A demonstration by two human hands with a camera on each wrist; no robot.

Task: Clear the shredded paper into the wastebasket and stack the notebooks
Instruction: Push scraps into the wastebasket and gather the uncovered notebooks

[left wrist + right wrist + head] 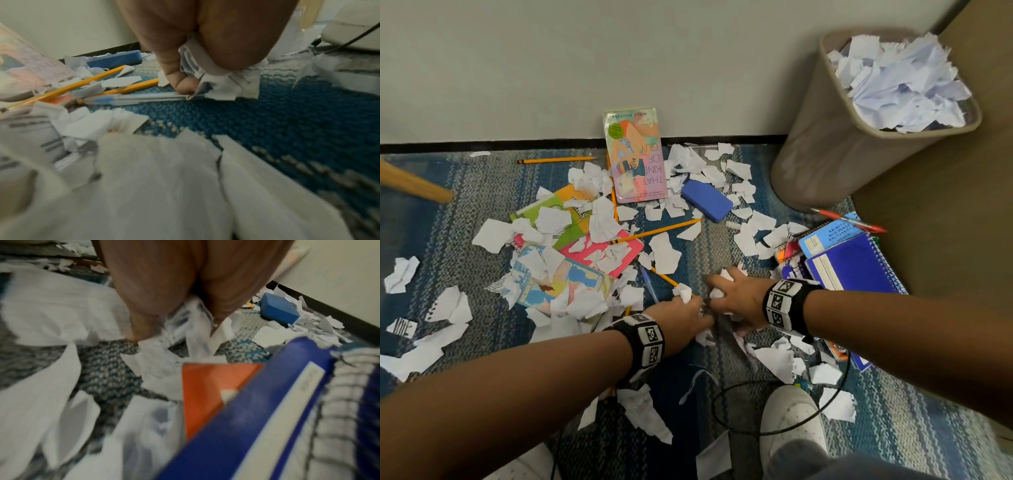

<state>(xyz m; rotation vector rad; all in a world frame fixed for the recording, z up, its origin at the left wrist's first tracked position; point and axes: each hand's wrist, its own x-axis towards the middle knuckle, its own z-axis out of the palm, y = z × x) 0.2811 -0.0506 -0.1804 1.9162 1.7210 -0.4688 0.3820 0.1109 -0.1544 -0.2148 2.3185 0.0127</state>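
Shredded paper [664, 251] on rug, left hand [681, 317] and right hand [736, 296] each squeezing scraps, book [635, 156] reads "THAT KIND OF GUY", wastebasket [835, 137] only in head view.

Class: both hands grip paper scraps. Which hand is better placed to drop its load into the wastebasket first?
Right hand. It lies nearer the wastebasket, standing far right; the left hand would cross over it.

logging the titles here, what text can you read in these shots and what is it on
"THAT KIND OF GUY" and "MINA V. ESGUERRA": paperback book leaning on the wall, seen upside down.
Light blue notebook: printed lines too small to read.
Green and yellow booklet: letters covered by torn paper.
Wristband squares: coded markers, no words.
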